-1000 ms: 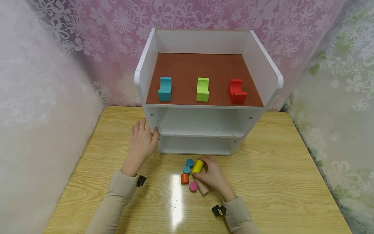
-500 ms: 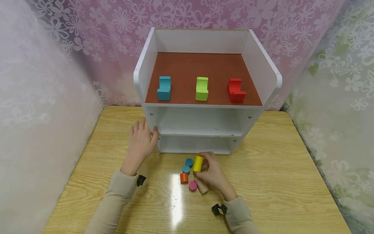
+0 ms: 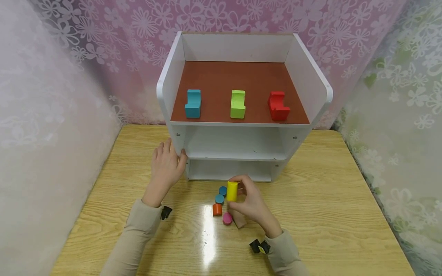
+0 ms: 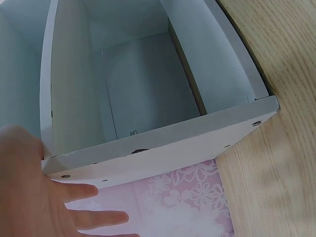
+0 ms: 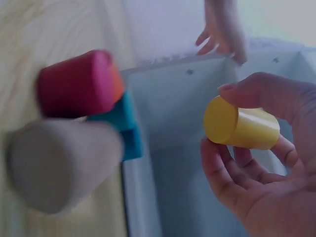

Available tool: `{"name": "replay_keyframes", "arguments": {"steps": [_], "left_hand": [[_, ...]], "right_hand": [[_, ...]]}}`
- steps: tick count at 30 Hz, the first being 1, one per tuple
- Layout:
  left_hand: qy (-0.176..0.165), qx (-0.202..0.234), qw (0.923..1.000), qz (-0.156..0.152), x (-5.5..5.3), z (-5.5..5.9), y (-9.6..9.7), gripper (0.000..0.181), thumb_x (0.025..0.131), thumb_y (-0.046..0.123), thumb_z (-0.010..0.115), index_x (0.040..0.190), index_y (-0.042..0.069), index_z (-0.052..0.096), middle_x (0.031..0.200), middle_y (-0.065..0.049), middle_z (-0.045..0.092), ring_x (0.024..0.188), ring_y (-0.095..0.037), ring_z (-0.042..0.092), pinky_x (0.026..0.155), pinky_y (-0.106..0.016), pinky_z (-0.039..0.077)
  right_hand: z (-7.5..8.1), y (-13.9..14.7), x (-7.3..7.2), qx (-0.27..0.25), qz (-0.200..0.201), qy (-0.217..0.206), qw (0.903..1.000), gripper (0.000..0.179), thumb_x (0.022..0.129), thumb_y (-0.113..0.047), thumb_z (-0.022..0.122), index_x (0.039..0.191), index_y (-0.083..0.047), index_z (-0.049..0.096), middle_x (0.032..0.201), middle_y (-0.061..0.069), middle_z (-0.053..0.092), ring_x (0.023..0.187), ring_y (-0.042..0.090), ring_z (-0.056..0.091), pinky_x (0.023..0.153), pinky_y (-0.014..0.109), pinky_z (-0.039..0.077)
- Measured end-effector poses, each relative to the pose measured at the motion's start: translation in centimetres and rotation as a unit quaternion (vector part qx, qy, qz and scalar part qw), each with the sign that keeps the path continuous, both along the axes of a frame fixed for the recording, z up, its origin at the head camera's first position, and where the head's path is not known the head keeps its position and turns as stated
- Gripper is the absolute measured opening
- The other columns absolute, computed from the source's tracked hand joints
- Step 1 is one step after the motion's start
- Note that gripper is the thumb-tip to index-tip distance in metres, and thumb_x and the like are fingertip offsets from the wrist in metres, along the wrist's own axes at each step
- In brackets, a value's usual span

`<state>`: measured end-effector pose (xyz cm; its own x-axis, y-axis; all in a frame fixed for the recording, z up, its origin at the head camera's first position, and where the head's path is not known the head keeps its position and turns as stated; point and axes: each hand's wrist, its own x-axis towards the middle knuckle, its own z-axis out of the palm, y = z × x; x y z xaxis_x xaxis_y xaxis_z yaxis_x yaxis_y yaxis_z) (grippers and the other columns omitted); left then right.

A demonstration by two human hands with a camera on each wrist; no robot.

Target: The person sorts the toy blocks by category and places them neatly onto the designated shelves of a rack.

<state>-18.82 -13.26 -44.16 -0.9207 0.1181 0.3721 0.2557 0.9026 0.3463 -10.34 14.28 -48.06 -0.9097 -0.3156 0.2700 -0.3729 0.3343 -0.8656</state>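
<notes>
My right hand (image 3: 251, 201) pinches a yellow cylinder block (image 3: 232, 191) between thumb and fingers, standing roughly upright in the head view. In the right wrist view the yellow block's round end faces the camera. Beside and below that hand are a plain wooden cylinder (image 3: 239, 219), partly hidden, a pink block (image 3: 227, 218), an orange-red block (image 3: 217, 209) and two blue blocks (image 3: 219, 199). My left hand (image 3: 166, 165) rests against the left side of a white shelf unit (image 3: 238, 124); its thumb is at the front edge, its straight fingers (image 4: 98, 218) along the outer side.
On the unit's brown top board (image 3: 235, 74) stand a blue notched block (image 3: 193, 104), a green notched block (image 3: 238, 104) and a red notched block (image 3: 278, 106). The wooden table (image 3: 331, 214) spreads around the unit, with floral curtains (image 3: 221, 15) behind and at both sides.
My right hand has lifted the yellow cylinder slightly up and away from the other blocks, and turned it from leaning to upright. My left hand stays on the shelf unit.
</notes>
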Motion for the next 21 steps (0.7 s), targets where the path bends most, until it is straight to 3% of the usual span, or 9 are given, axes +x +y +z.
{"name": "replay_keyframes", "arguments": {"steps": [5, 11, 21], "left_hand": [[0.000, 0.000, 1.0000, 0.002, 0.1, 0.1, 0.0, 0.055, 0.096, 0.037, 0.033, 0.140, 0.004, 0.036, 0.137, -0.025, 0.041, 0.125, -0.046, 0.037, 0.103, -0.058, 0.027], [0.002, 0.002, 1.0000, 0.001, 0.2, 0.1, 0.0, 0.055, 0.096, 0.037, 0.032, 0.141, 0.004, 0.035, 0.137, -0.025, 0.041, 0.125, -0.047, 0.037, 0.103, -0.059, 0.027], [-0.013, -0.001, 0.9999, 0.002, 0.1, 0.1, 0.0, 0.058, 0.097, 0.040, 0.029, 0.144, 0.006, 0.031, 0.140, -0.022, 0.039, 0.127, -0.045, 0.034, 0.105, -0.058, 0.024]], "right_hand": [[4.3, -1.1, 0.9, -0.003, 0.024, 0.039, 0.9990, 0.055, 0.067, 0.010, 0.076, 0.115, 0.003, 0.050, 0.109, 0.012, 0.054, 0.090, 0.026, 0.056, 0.076, 0.038, 0.054], [7.1, -1.7, 0.5, -0.005, 0.053, 0.106, 0.9930, 0.055, 0.065, 0.013, 0.076, 0.113, 0.007, 0.050, 0.104, 0.016, 0.052, 0.087, 0.029, 0.054, 0.073, 0.038, 0.054], [11.0, -2.6, -1.3, 0.015, 0.048, 0.186, 0.9812, 0.053, 0.064, 0.013, 0.077, 0.111, 0.005, 0.052, 0.102, 0.014, 0.053, 0.090, 0.025, 0.054, 0.074, 0.038, 0.053]]}}
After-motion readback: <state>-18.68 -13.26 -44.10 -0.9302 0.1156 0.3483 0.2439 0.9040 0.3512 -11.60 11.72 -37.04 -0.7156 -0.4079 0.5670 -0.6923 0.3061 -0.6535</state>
